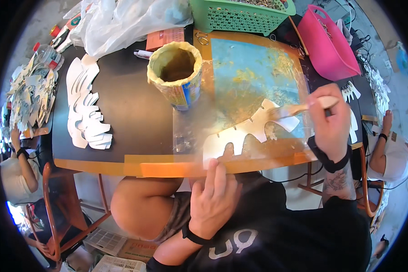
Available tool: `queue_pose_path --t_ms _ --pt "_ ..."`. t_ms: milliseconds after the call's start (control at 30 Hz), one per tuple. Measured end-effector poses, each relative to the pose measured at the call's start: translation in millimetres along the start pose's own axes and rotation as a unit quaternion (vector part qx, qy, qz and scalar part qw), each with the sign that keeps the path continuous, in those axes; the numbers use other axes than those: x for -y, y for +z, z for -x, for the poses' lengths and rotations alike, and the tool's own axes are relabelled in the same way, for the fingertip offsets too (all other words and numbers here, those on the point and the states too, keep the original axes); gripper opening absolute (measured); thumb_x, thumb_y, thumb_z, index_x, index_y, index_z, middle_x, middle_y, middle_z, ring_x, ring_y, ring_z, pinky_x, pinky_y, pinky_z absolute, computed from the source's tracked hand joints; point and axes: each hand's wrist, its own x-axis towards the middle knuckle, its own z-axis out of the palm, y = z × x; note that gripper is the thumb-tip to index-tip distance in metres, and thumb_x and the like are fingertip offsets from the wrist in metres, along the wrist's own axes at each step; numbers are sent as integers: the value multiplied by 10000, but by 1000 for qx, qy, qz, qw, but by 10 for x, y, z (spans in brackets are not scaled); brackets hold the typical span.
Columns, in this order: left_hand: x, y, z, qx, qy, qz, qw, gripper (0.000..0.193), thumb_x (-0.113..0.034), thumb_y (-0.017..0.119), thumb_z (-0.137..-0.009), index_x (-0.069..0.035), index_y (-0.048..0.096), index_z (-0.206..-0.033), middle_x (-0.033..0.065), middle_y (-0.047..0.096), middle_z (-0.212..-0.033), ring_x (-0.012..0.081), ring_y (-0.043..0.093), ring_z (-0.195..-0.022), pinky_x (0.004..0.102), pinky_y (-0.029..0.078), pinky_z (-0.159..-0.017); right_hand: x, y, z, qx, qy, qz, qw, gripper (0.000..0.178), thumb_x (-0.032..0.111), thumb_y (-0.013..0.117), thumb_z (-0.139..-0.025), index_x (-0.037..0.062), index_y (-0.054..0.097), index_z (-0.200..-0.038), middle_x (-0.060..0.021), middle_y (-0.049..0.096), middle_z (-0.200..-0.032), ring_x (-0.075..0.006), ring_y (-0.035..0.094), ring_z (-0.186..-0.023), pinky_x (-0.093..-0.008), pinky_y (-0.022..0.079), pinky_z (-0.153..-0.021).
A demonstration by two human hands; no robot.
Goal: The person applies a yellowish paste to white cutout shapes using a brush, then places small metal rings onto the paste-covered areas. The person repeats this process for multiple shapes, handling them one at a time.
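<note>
A white cut-out sheet piece (238,133) with notches and curved cut-outs lies on the stained blue-and-clear work mat (233,56). My left hand (215,195) reaches over the table's front edge, fingers stretched out, its fingertips resting on the piece's near left corner. A flat brush (292,110) with a pale wooden handle is gripped in my right hand (329,127). Its bristles touch the piece's far right part and look slightly blurred. Left of the mat's middle stands an open tin (182,94) with a yellow-crusted rim and brownish contents.
More white cut-outs (84,109) lie in an overlapping stack at left. A plastic bag (127,27), a green basket (240,18) and a pink basket (327,50) line the far side. Small scissors (202,39) lie behind the tin. Other people (391,156) sit at both sides.
</note>
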Motion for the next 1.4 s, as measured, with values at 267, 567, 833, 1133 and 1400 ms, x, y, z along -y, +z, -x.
queue_pose_path --t_ms 267,567,833,1133,1400 --pt "30 -46 18 21 -3 32 999 405 -225 767 -875 -25 677 -1215 201 523 -1417 374 514 -1391 466 481 -960 94 -7 26 52 21 -36 998 37 27 652 -952 16 617 -955 -43 651 -827 -72 595 -742 -250 478 -677" --pt "403 -393 35 -185 18 271 945 234 61 764 -833 -49 671 -1017 59 699 -788 237 637 -617 331 508 -601 846 -120 -718 -40 -63 -285 956 117 131 715 -998 42 681 -1065 23 620 -726 -22 544 -638 -189 391 -555" --pt "304 -563 369 -193 -33 240 951 196 18 792 -822 -68 684 -961 32 602 -648 202 550 -482 343 427 -477 911 863 -1312 186 -82 -283 937 192 152 793 -918 10 666 -898 -22 658 -712 -68 595 -608 -238 449 -543" --pt "283 -523 529 -165 -74 166 969 257 72 740 -759 -56 664 -968 71 613 -760 214 581 -544 338 460 -504 162 -21 -1829 266 -12 -19 964 177 158 754 -910 -5 697 -868 -16 658 -698 -86 593 -604 -284 464 -543" --pt "151 -549 347 -122 -34 167 978 315 26 763 -786 -55 676 -1079 110 692 -985 255 694 -712 343 546 -591 -273 533 -3284 326 -258 234 879 230 195 748 -812 34 784 -974 -114 775 -847 -234 737 -726 -376 582 -677"
